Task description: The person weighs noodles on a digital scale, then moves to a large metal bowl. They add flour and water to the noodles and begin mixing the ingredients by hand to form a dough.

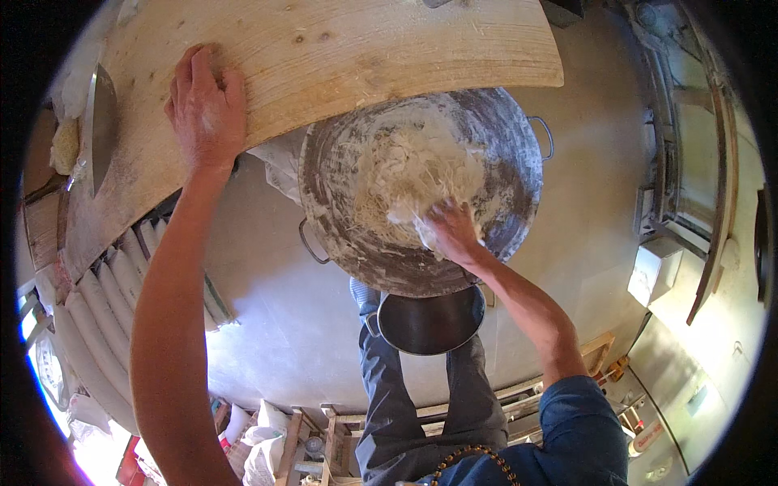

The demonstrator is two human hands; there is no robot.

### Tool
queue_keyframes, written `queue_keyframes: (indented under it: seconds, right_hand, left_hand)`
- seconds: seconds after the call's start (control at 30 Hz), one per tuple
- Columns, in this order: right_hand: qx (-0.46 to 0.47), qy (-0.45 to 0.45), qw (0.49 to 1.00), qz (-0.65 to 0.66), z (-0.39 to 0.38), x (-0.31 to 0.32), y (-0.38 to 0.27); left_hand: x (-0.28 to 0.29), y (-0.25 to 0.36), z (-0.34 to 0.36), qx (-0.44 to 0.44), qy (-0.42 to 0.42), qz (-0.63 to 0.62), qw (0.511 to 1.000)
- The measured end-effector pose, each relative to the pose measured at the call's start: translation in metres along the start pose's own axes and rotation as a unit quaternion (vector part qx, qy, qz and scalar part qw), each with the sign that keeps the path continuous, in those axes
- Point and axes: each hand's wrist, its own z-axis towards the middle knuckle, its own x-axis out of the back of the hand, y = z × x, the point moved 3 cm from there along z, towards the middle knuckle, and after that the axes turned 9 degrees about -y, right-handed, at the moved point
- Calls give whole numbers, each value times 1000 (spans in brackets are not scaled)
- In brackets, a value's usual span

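My left hand (pixel 207 113) lies on the wooden board (pixel 389 49) at the upper left, fingers stretched forward and slightly bent, with nothing in it. A wide, round metal basin (pixel 324 162) with loop handles sits just below the board's edge. Its inner wall is smeared with white flour. Inside is a heap of pale, floury strands (pixel 405 162) that look like noodles or shredded dough. My right hand (pixel 454 231) reaches into the near right side of this heap. White flour clings to the hand, and its fingertips are blurred and partly hidden among the strands.
A dark empty pot (pixel 431 320) stands between my legs, under the basin's near rim. At the left, a broad knife blade (pixel 102 130) lies by the board's edge. Long white rolls (pixel 97 316) line the lower left. A white box (pixel 655 271) is by the right wall.
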Motion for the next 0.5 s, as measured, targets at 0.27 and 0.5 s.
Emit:
queue_keyframes:
  seconds: [0.27, 0.5]
  right_hand:
    - [-145, 234, 957, 95, 33, 69, 103]
    - [-198, 80, 976, 33, 211, 62, 12]
  left_hand:
    - [3, 2, -1, -1, 0, -15, 1000]
    - [0, 1, 0, 1, -6, -21, 1000]
